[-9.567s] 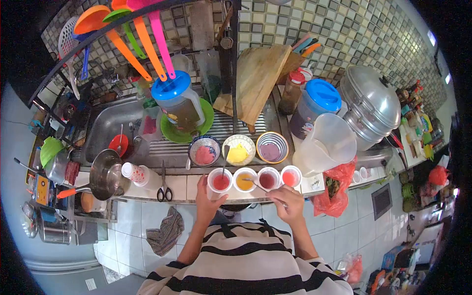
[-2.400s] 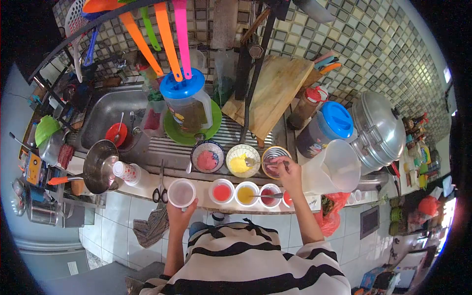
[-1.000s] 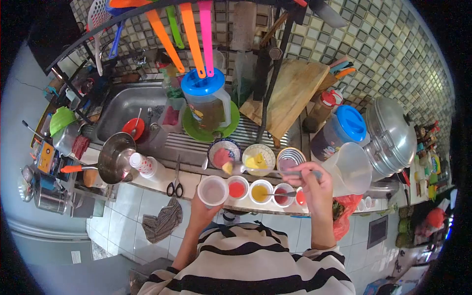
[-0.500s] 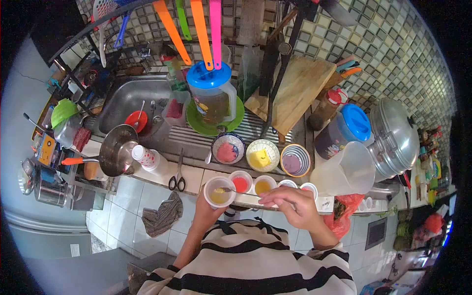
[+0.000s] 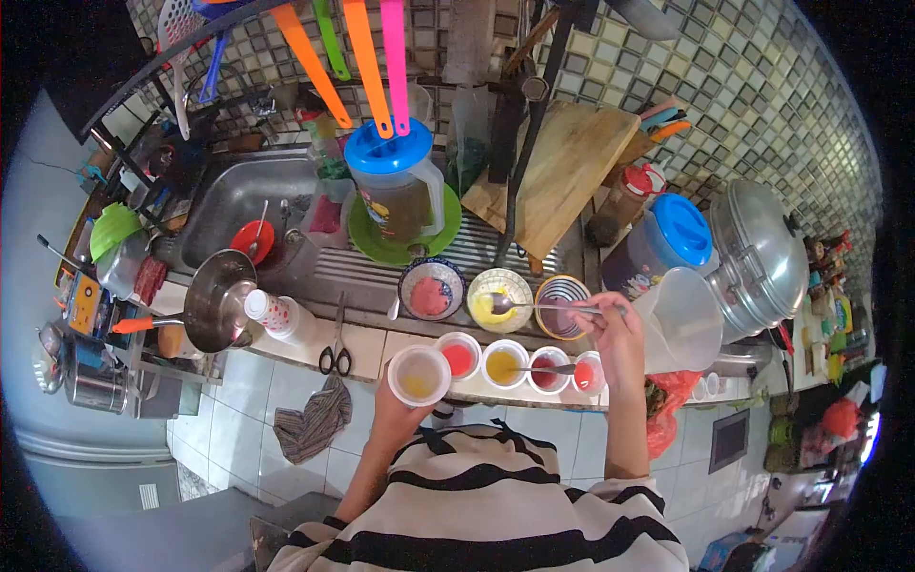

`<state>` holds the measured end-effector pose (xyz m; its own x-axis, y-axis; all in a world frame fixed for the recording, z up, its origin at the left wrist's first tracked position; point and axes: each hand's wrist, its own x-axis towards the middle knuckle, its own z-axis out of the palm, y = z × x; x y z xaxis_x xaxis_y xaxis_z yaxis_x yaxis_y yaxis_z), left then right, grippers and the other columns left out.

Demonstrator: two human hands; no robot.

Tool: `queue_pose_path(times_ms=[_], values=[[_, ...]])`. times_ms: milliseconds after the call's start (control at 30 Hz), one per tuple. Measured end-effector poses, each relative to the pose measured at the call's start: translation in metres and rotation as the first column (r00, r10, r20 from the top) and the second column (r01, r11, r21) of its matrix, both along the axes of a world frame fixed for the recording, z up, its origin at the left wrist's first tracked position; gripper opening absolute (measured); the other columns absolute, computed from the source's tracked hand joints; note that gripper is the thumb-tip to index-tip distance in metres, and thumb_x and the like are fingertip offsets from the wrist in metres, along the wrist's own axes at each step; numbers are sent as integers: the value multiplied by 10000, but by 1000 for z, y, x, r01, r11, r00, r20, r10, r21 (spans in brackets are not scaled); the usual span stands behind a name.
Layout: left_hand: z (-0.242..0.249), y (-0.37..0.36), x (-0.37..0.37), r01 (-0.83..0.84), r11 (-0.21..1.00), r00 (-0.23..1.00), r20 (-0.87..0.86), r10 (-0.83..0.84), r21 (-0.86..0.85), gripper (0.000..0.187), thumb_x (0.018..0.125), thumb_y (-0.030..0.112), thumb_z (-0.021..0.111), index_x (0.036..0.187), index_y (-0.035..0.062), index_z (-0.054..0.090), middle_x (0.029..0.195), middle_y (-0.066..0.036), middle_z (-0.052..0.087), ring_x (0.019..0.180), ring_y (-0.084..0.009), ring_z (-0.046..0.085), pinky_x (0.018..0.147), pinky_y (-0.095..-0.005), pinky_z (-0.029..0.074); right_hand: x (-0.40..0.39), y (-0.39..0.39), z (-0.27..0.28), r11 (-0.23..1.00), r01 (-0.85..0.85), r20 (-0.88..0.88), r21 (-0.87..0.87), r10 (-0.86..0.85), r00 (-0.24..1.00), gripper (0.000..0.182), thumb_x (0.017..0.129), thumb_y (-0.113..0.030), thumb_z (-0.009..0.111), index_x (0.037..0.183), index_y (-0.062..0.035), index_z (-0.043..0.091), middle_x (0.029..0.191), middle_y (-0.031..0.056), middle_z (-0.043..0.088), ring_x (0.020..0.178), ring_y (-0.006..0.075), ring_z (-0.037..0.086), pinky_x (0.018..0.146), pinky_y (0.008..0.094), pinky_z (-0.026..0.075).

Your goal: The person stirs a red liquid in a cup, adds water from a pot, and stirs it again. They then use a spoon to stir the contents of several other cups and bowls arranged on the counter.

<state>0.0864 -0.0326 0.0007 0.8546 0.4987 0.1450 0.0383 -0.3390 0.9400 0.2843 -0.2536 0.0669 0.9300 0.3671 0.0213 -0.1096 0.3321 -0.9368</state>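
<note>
My left hand (image 5: pixel 389 418) is closed around a clear plastic cup (image 5: pixel 419 375) with pale yellow contents, held upright in front of the counter edge. My right hand (image 5: pixel 615 334) pinches the handle of a metal spoon (image 5: pixel 553 306). The spoon's bowl end is at the patterned bowl of yellow food (image 5: pixel 515 319). Beside the left-hand cup, several cups line the counter edge: a red one (image 5: pixel 458 358), a yellow one (image 5: pixel 502 366), a dark red one (image 5: pixel 546 374) and another red one (image 5: pixel 584 379). A second spoon (image 5: pixel 553 369) lies across the yellow and dark red cups.
Behind the cups are a bowl of pink food (image 5: pixel 429 296) and a striped bowl of purple food (image 5: pixel 548 321). A lidded jug (image 5: pixel 391 205) stands on a green plate. Scissors (image 5: pixel 335 355), stacked cups (image 5: pixel 286 319) and a saucepan (image 5: pixel 212 303) lie left; a clear container (image 5: pixel 681 319) stands right.
My right hand has moved up and right, bringing a spoon from the left-hand cup to the yellow bowl. The left-hand cup has stayed nearly in place. The camera view has shifted slightly.
</note>
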Motion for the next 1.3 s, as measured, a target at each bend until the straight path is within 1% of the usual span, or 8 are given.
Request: queue_pose_path(times_ms=[167, 300, 400, 500, 767, 1000, 1067, 1300], values=[[-7, 2, 2, 0, 1000, 1000, 8, 0, -17, 586, 608, 94, 751, 1122, 10, 482, 1082, -137, 528, 999, -269, 538, 856, -345, 424, 21, -1, -43, 994, 47, -80, -103, -56, 995, 124, 905, -83, 429, 895, 15, 504, 914, 166, 587, 863, 266, 617, 793, 304, 502], [-4, 5, 0, 8, 999, 1000, -13, -9, -50, 590, 605, 82, 756, 1119, 11, 476, 1071, -132, 536, 992, -258, 545, 849, -338, 429, 21, -2, -48, 989, 80, -51, -127, -87, 995, 138, 912, -94, 421, 895, 15, 504, 913, 165, 586, 864, 273, 616, 800, 312, 502], [0, 4, 0, 7, 999, 999, -35, -6, 37, 600, 596, 75, 764, 1114, 9, 468, 1051, -129, 557, 968, -250, 561, 833, -333, 439, 16, -5, -46, 987, 123, -24, -107, -126, 992, 161, 923, -110, 409, 896, 20, 499, 915, 168, 583, 862, 271, 614, 800, 315, 504], [6, 1, -1, -34, 998, 999, -11, 33, -62, 515, 654, 85, 730, 1097, -6, 484, 1020, -119, 583, 948, -207, 570, 836, -321, 437, -2, -9, -40, 978, 195, 10, -72, -195, 981, 184, 931, -101, 382, 908, 58, 473, 942, 186, 570, 865, 273, 615, 803, 316, 512], [-11, 9, -2, -28, 999, 1000, 12, 28, -26, 568, 627, 60, 721, 1117, -8, 442, 1036, -133, 572, 959, -228, 569, 838, -324, 439, -44, -10, -48, 804, 573, 313, -161, -509, 802, 114, 910, -22, 371, 919, 57, 452, 949, 186, 570, 864, 236, 615, 781, 317, 522], [1, 4, 5, -29, 998, 999, 36, 31, -53, 551, 646, 76, 719, 1117, -6, 444, 1047, -127, 565, 968, -220, 562, 846, -328, 434, -44, -12, -75, 706, 634, 507, -316, -439, 742, 123, 846, 44, 384, 900, 63, 493, 880, 165, 602, 795, 223, 641, 706, 302, 529], [2, 4, 5, -25, 998, 999, 40, 27, -58, 553, 648, 75, 718, 1119, -6, 442, 1051, -128, 563, 970, -217, 560, 846, -326, 434, -44, -13, -77, 640, 637, 560, -429, -365, 744, 115, 827, 47, 417, 899, 46, 507, 818, 170, 617, 763, 222, 653, 653, 291, 511], [-2, 6, -1, -36, 999, 999, 27, 37, -36, 544, 659, 83, 712, 1123, -7, 442, 1049, -131, 568, 964, -218, 564, 845, -324, 435, -43, -9, -86, 621, 642, 602, -449, -320, 731, 86, 831, 15, 443, 872, 32, 516, 739, 157, 612, 736, 238, 653, 610, 307, 492]])
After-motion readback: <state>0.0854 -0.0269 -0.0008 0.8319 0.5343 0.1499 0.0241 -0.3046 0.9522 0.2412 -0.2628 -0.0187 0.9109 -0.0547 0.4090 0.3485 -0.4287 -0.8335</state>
